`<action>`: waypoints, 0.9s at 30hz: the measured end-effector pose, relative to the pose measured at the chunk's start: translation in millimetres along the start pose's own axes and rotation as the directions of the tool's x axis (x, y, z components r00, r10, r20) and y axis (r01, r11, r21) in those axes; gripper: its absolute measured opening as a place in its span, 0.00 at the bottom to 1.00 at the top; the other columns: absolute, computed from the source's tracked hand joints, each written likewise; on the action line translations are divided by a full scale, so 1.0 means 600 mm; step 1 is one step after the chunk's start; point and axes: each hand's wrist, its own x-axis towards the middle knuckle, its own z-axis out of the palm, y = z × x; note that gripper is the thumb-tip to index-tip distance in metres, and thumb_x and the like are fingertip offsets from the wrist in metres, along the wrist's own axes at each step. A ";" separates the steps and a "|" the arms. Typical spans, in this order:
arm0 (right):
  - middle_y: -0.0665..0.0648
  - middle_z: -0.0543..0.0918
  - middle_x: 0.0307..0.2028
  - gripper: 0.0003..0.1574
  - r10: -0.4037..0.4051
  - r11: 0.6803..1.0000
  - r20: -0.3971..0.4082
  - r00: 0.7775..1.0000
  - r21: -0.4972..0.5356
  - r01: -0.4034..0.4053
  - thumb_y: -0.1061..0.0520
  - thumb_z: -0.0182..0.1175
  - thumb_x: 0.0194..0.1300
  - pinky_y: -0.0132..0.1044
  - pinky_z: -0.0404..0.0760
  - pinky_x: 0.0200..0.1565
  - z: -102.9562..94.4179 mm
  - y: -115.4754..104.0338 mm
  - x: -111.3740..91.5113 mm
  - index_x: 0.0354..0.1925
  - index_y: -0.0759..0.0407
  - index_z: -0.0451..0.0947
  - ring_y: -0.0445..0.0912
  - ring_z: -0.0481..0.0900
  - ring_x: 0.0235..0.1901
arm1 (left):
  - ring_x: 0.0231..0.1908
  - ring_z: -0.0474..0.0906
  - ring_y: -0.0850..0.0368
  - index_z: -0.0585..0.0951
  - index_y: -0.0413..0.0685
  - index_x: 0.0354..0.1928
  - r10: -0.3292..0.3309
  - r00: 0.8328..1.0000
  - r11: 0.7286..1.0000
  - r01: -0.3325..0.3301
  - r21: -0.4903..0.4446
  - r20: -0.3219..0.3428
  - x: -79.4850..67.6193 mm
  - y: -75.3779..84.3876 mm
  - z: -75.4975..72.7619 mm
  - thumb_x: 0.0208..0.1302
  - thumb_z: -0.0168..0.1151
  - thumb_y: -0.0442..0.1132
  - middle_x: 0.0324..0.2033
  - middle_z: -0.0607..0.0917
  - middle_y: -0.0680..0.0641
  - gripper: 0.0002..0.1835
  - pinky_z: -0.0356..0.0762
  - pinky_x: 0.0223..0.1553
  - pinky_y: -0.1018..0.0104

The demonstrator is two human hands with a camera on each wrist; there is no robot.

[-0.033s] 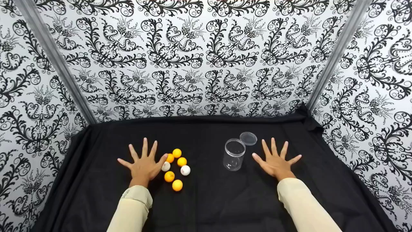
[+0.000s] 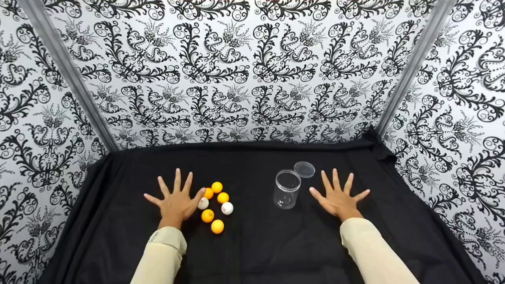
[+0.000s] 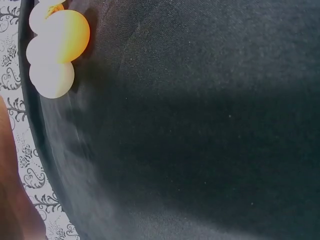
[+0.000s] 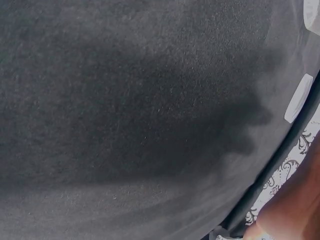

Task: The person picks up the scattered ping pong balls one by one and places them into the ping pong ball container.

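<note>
My left hand (image 2: 175, 203) is spread with straight fingers, palm down, left of a loose group of small balls. Its thumb overlaps an orange ball (image 2: 208, 193) and lies close to a white ball (image 2: 203, 203). Several more orange balls and another white ball (image 2: 227, 208) lie just right of these. On the other side, my right hand (image 2: 339, 201) is spread the same way and holds nothing. Left of its thumb stands a clear, uncovered plastic jar (image 2: 286, 193). A clear round lid (image 2: 304, 169) lies flat behind the jar. In the left wrist view, balls (image 3: 70, 35) show at the upper left.
Black cloth (image 2: 252, 244) covers the table, bunched up at the back right corner. Patterned black-and-white walls (image 2: 236, 79) enclose the back and both sides, with grey strips (image 2: 414, 67) at the corners.
</note>
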 end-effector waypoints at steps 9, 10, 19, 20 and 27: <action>0.59 0.29 0.82 0.62 0.012 1.000 0.028 1.000 0.013 -0.012 0.11 0.31 0.63 0.77 0.01 0.44 0.010 0.015 0.000 0.82 0.37 0.32 0.70 0.08 0.73 | 0.76 0.22 0.24 0.49 0.69 0.82 0.039 0.999 0.999 -0.038 0.010 -0.014 0.005 0.025 0.024 0.68 0.37 0.78 0.83 0.39 0.49 0.45 0.05 0.53 0.18; 0.59 0.31 0.82 0.62 0.009 1.000 0.026 1.000 0.019 -0.009 0.12 0.32 0.63 0.78 0.02 0.45 0.011 0.016 0.001 0.82 0.38 0.33 0.71 0.10 0.73 | 0.77 0.24 0.24 0.51 0.69 0.81 0.054 0.998 0.998 -0.054 0.010 -0.032 0.006 0.035 0.028 0.68 0.38 0.77 0.83 0.41 0.49 0.44 0.07 0.54 0.17; 0.62 0.78 0.66 0.59 -0.193 0.965 -0.196 0.961 0.139 0.222 0.19 0.53 0.63 0.74 0.62 0.64 0.016 -0.023 0.013 0.78 0.50 0.57 0.64 0.74 0.67 | 0.67 0.70 0.36 0.73 0.48 0.71 0.339 0.912 0.902 -0.385 -0.195 -0.231 0.004 0.201 0.061 0.66 0.54 0.71 0.67 0.75 0.40 0.42 0.64 0.68 0.33; 0.62 0.81 0.63 0.58 -0.226 0.950 -0.217 0.950 0.166 0.264 0.20 0.57 0.62 0.69 0.69 0.62 0.016 -0.032 0.013 0.77 0.50 0.59 0.62 0.78 0.63 | 0.64 0.73 0.37 0.74 0.44 0.69 0.368 0.900 0.868 -0.423 -0.261 -0.236 0.004 0.223 0.065 0.66 0.58 0.69 0.65 0.77 0.39 0.42 0.69 0.66 0.37; 0.61 0.83 0.61 0.58 -0.357 0.856 -0.257 0.898 0.295 0.424 0.28 0.70 0.55 0.57 0.76 0.62 0.026 -0.093 0.016 0.74 0.51 0.63 0.57 0.81 0.60 | 0.60 0.80 0.40 0.71 0.36 0.69 0.447 0.881 0.661 -0.440 -0.608 -0.151 0.006 0.344 0.098 0.63 0.71 0.54 0.61 0.80 0.36 0.41 0.76 0.63 0.48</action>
